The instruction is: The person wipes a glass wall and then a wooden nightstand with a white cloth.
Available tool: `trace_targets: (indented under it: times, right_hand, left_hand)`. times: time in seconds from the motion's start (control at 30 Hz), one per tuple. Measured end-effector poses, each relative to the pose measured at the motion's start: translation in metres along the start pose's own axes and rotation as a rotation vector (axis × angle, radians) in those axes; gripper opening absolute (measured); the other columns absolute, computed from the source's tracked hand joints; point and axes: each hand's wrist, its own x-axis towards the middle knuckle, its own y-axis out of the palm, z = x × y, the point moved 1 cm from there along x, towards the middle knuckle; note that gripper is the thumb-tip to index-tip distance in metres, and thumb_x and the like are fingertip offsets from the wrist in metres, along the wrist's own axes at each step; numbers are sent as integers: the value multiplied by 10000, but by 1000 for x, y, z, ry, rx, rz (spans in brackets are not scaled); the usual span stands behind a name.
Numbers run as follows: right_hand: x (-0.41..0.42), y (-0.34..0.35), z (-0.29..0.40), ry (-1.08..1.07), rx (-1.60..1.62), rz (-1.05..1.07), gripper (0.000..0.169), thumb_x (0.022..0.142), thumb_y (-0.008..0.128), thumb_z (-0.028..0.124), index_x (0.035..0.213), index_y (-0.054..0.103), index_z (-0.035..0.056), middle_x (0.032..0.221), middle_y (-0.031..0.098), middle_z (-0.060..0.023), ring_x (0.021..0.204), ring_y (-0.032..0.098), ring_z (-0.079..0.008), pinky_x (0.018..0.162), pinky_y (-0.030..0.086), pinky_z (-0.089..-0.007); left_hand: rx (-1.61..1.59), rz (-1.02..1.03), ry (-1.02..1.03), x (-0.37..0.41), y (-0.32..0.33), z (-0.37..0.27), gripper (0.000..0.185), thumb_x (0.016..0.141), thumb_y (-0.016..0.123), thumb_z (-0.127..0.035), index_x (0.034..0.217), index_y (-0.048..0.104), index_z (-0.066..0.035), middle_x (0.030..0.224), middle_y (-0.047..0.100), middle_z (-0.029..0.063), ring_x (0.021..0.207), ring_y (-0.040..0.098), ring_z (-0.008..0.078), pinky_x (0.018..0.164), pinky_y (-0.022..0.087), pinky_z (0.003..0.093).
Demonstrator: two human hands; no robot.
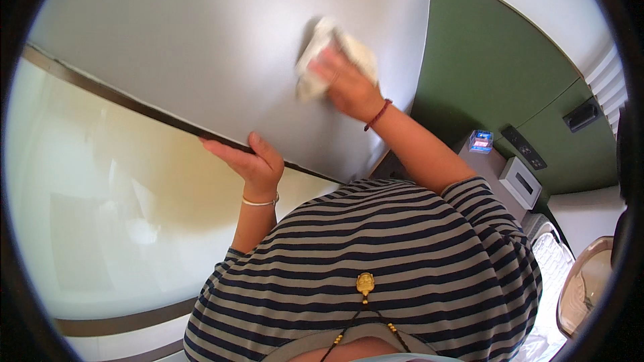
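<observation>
A cream cloth [316, 68] is pressed under my right hand [347, 80] against the broad face of a smooth grey panel [191, 45], possibly a door. Hand and cloth are blurred. My left hand [254, 158] grips the panel's dark edge [166, 119], its thumb on the grey face and its fingers reaching round behind. Part of those fingers is hidden by the edge. A pale, glossy surface [126, 201] with reflections lies beyond that edge, on the left.
To the right stands a green wall panel [483, 55] with a black socket strip [523, 147]. A small clear box [481, 142] and a white-framed object [521, 182] rest on a brownish top [473, 163]. At lower right is a brown translucent chair back [583, 286].
</observation>
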Motion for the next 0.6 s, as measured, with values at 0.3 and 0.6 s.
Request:
trace_targets:
  times: [0.3, 0.6]
  right_hand:
    - [-18, 14, 62, 68, -71, -12, 525, 759, 639, 28, 1277, 599, 109, 1366, 527, -159, 1332, 411, -386, 1119, 314, -469]
    - [-55, 18, 80, 236, -61, 20, 438, 798, 631, -25, 1207, 640, 131, 1315, 565, -146, 1160, 577, -317, 951, 493, -375]
  left_hand:
    - [68, -67, 137, 10, -9, -8, 756, 975, 429, -120, 1481, -97, 77, 1550, 21, 303, 1436, 124, 424, 1163, 115, 470]
    - [183, -146, 208, -14, -43, -4, 727, 960, 440, -98, 1496, -23, 67, 1538, 12, 343, 1434, 78, 489, 1152, 128, 533]
